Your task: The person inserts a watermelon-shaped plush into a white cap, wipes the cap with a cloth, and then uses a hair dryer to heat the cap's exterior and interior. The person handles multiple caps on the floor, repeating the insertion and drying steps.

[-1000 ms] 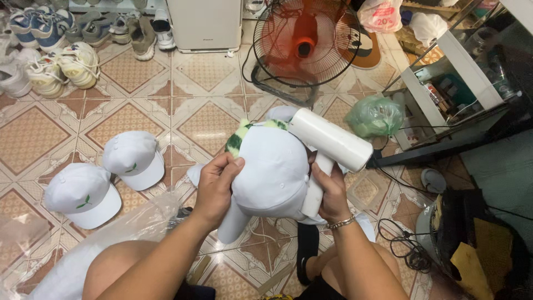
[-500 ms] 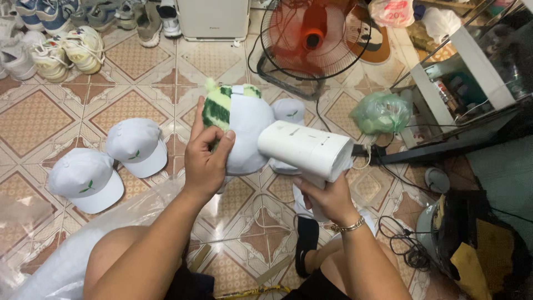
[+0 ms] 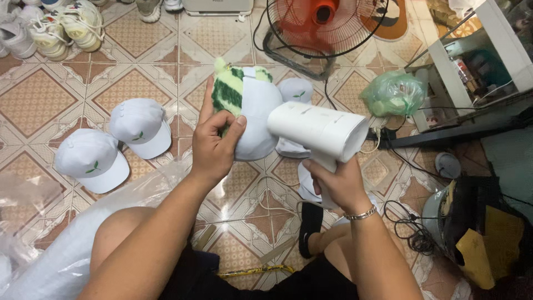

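Gripping a soft, light white cap (image 3: pixel 258 119) over a green pad, left hand (image 3: pixel 214 147) fingers wrapped; right hand (image 3: pixel 338 180) fingers clenched around the white steamer (image 3: pixel 316 130) handle.

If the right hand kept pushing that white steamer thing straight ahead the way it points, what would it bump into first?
Probably the white cap that the left hand holds up. The steamer in the right hand points its front end at it, almost touching, though depth is hard to judge.

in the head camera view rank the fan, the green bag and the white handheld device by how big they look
1. Fan, cut off by the top edge yet still the widest.
2. White handheld device in the right hand; it is nearer the camera, so its rank is unsure.
3. Green bag.
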